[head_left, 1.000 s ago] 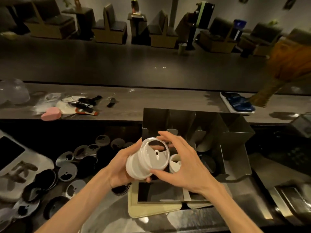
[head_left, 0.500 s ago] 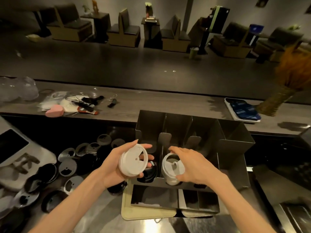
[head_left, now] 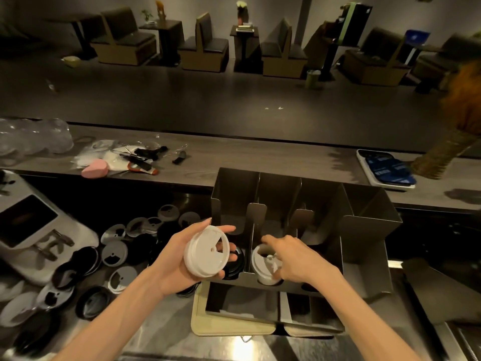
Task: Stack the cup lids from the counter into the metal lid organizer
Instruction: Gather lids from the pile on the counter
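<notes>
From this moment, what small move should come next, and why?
Probably the right hand takes more lids from the white stack that the left hand holds and adds them to the white lids in the organizer; its second slot already holds white lids.

Pink heart-shaped object (head_left: 94,171) on ledge (head_left: 260,162)

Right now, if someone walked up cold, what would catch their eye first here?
Probably the white lids, a short stack gripped in the left hand just left of the metal lid organizer. Next, the right hand reaching onto a white lid stack in the organizer's second slot, with a black lid in the first. Then the scattered lids on the lower counter at left.
</notes>
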A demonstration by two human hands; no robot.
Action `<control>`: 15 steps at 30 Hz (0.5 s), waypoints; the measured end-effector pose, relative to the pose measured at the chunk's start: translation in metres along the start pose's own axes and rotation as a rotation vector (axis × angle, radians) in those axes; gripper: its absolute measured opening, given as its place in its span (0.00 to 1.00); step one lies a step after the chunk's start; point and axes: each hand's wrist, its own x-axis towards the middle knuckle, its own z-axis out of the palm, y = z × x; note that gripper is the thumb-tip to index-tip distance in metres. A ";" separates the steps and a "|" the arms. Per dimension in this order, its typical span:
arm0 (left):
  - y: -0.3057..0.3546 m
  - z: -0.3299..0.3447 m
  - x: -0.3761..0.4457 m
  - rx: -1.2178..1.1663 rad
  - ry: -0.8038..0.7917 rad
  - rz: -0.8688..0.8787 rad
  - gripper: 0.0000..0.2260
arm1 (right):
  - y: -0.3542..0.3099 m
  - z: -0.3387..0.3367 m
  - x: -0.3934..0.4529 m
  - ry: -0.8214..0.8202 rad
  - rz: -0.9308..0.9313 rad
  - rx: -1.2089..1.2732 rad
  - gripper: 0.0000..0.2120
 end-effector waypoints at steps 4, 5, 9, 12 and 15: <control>0.000 0.006 0.000 0.006 -0.009 -0.006 0.22 | -0.001 0.001 -0.001 0.016 -0.015 0.041 0.41; 0.000 0.007 0.000 0.004 -0.013 -0.006 0.22 | -0.001 0.002 -0.004 0.040 -0.023 0.084 0.39; 0.001 0.014 -0.001 0.000 -0.011 0.003 0.21 | -0.013 -0.005 -0.026 0.351 -0.109 0.264 0.24; -0.001 0.020 0.002 -0.022 0.017 0.009 0.20 | -0.041 -0.017 -0.046 0.601 -0.206 0.499 0.17; -0.007 0.031 0.006 -0.019 0.076 0.065 0.20 | -0.066 -0.020 -0.059 0.625 -0.216 0.510 0.26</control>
